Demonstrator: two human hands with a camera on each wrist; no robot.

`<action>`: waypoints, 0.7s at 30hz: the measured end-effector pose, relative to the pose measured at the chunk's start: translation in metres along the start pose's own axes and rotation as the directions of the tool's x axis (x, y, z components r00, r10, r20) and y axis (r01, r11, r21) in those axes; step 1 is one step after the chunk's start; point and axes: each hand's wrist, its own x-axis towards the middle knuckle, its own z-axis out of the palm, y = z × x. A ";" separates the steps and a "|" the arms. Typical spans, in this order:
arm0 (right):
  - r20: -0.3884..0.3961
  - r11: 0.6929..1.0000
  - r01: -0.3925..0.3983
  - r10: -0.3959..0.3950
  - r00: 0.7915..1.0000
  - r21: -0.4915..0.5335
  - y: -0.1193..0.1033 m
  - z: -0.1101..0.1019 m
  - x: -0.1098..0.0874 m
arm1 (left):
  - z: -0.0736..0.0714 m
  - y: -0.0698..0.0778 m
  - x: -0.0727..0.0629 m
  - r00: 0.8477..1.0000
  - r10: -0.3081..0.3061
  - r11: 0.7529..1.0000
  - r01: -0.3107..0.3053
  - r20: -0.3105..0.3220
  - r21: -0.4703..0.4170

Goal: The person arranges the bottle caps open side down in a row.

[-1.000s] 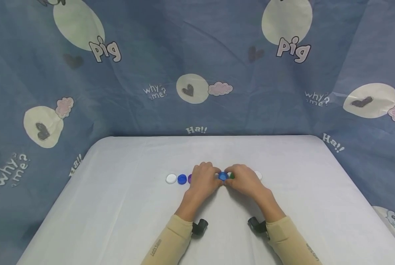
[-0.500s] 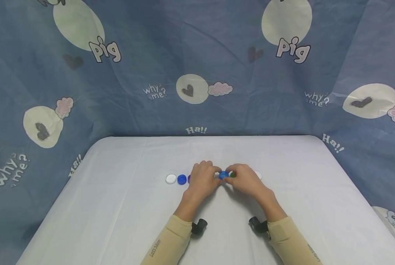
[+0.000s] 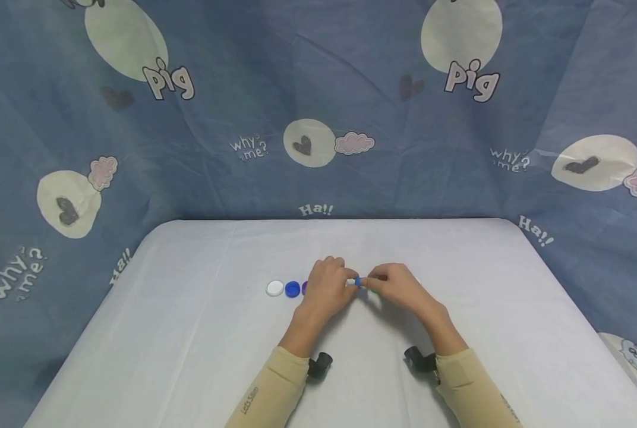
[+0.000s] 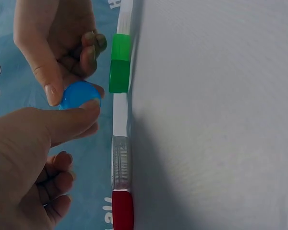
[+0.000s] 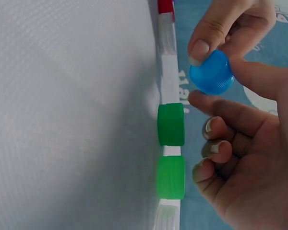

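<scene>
A light-blue bottle cap (image 5: 212,73) is held above the table between both hands. My left hand (image 3: 326,286) pinches it between thumb and index finger. My right hand (image 3: 401,288) has its thumb on one edge of the cap and its index finger at the other side; the remaining fingers curl loosely. Seen from the head, the cap stands nearly edge-on. Behind the hands runs a row of caps: dark green (image 5: 171,124), light green (image 5: 171,177), ribbed whitish (image 4: 121,163) and red (image 4: 123,210).
The row continues left of my left hand with a white cap (image 3: 275,288), a dark-blue cap (image 3: 293,289) and a partly hidden purple cap (image 3: 305,289). All lie on a white-covered table (image 3: 190,368). A blue printed cloth (image 3: 243,178) hangs behind it.
The light-blue cap has turned from facing the head view to nearly edge-on. My right hand has shifted slightly right and changed its finger placement; the left hand has risen a little.
</scene>
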 end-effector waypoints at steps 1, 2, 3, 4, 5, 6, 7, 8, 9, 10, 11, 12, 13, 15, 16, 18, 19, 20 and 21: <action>-0.007 1.000 0.010 -0.010 1.000 -0.005 0.000 0.000 0.000 | 0.000 0.000 0.000 1.000 -0.004 1.000 0.004 0.001 -0.005; -0.013 1.000 0.020 -0.020 1.000 -0.012 0.000 0.000 0.000 | 0.000 0.000 -0.001 1.000 -0.009 1.000 0.009 0.004 -0.009; -0.019 0.999 0.034 -0.034 0.999 -0.020 -0.001 -0.001 0.001 | -0.001 0.000 -0.001 1.000 -0.014 1.000 0.014 0.010 -0.013; -0.028 0.998 0.048 -0.049 0.998 -0.031 -0.001 -0.001 0.001 | -0.001 0.000 -0.001 1.000 -0.020 1.000 0.021 0.017 -0.015; -0.036 0.997 0.060 -0.061 0.997 -0.045 -0.002 -0.002 0.001 | -0.001 0.000 -0.001 0.999 -0.028 0.999 0.028 0.025 -0.023; -0.043 0.995 0.073 -0.076 0.996 -0.061 -0.002 -0.002 0.001 | -0.002 0.000 -0.001 0.999 -0.037 0.999 0.038 0.038 -0.032; -0.046 0.993 0.088 -0.092 0.995 -0.076 -0.002 -0.003 0.001 | -0.002 0.000 0.000 0.998 -0.046 0.998 0.048 0.051 -0.042; -0.051 0.991 0.098 -0.103 0.993 -0.091 -0.002 -0.003 0.001 | -0.003 0.000 0.000 0.996 -0.053 0.997 0.056 0.065 -0.053; -0.056 0.989 0.106 -0.113 0.992 -0.107 -0.002 -0.003 0.001 | -0.003 0.000 0.000 0.995 -0.063 0.995 0.068 0.080 -0.066; -0.061 0.986 0.111 -0.120 0.991 -0.122 -0.002 -0.003 0.001 | -0.003 0.000 0.000 0.993 -0.071 0.994 0.078 0.090 -0.083; -0.065 0.984 0.115 -0.125 0.990 -0.134 -0.002 -0.003 0.001 | -0.003 0.000 0.000 0.992 -0.078 0.991 0.088 0.100 -0.103; -0.069 0.983 0.118 -0.129 0.989 -0.141 -0.002 -0.003 0.001 | -0.004 0.000 0.001 0.991 -0.083 0.989 0.095 0.108 -0.115; -0.073 0.983 0.118 -0.130 0.989 -0.144 -0.002 -0.003 0.001 | -0.004 0.000 0.001 0.990 -0.086 0.987 0.100 0.113 -0.125; -0.081 0.983 0.117 -0.129 0.988 -0.143 -0.002 -0.003 0.001 | -0.004 0.000 0.001 0.989 -0.090 0.984 0.107 0.120 -0.143; -0.082 0.983 0.119 -0.132 0.988 -0.141 -0.002 -0.003 0.001 | -0.004 0.000 0.001 0.989 -0.090 0.983 0.107 0.119 -0.148; -0.085 0.983 0.125 -0.137 0.987 -0.134 -0.001 -0.002 0.001 | -0.004 0.000 0.001 0.989 -0.089 0.983 0.107 0.121 -0.149; -0.086 0.983 0.129 -0.140 0.986 -0.131 -0.001 -0.002 0.001 | -0.004 0.000 0.001 0.989 -0.089 0.983 0.107 0.119 -0.150; -0.087 0.982 0.135 -0.146 0.985 -0.129 0.000 -0.002 0.001 | -0.003 0.000 0.000 0.989 -0.087 0.983 0.104 0.116 -0.151; -0.087 0.983 0.139 -0.150 0.985 -0.124 0.000 -0.001 0.001 | -0.003 -0.001 0.000 0.990 -0.084 0.983 0.101 0.113 -0.151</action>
